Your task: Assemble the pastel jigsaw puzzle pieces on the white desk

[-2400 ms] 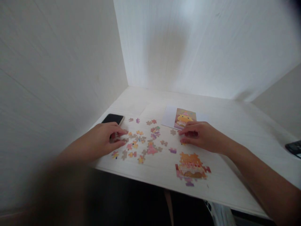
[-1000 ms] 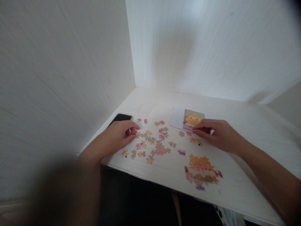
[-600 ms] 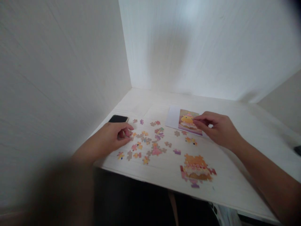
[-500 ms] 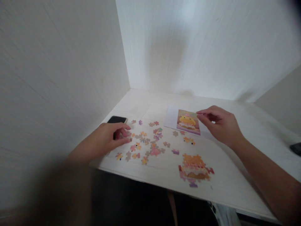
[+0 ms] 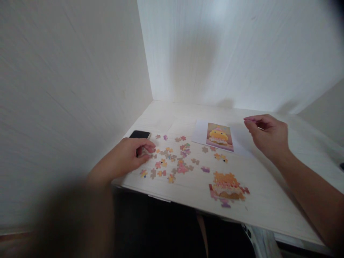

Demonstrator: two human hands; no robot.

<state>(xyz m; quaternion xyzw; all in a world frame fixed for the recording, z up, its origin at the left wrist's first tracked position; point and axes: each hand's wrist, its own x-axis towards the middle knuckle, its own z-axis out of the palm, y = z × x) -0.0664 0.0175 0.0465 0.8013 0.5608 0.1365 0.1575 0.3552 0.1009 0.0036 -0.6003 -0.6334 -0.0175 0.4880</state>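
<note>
My left hand (image 5: 130, 154) rests at the left edge of the scattered puzzle pieces (image 5: 182, 168), thumb and index finger apart, the other fingers curled. Nothing shows gripped in it. My right hand (image 5: 268, 134) is raised above the table, right of the picture card (image 5: 219, 137), with thumb and fingers pinched together. A pinkish-purple bit shows at its fingertips, too small to make out. The card shows a yellow figure with a cake. Nearer the front edge lies a joined section of puzzle (image 5: 227, 188) in orange, white and red. Two joined yellow pieces with eyes (image 5: 220, 157) lie above it.
A dark phone (image 5: 139, 134) lies behind my left hand. White panels (image 5: 188, 53) enclose the table (image 5: 182, 193) at the left and back. Part of a dark object (image 5: 342, 166) shows at the far right edge.
My right hand has moved from the card's upper right corner to the right and up, apart from it. The card lies flatter. My left hand stays by the pieces; the whole view has shifted slightly.
</note>
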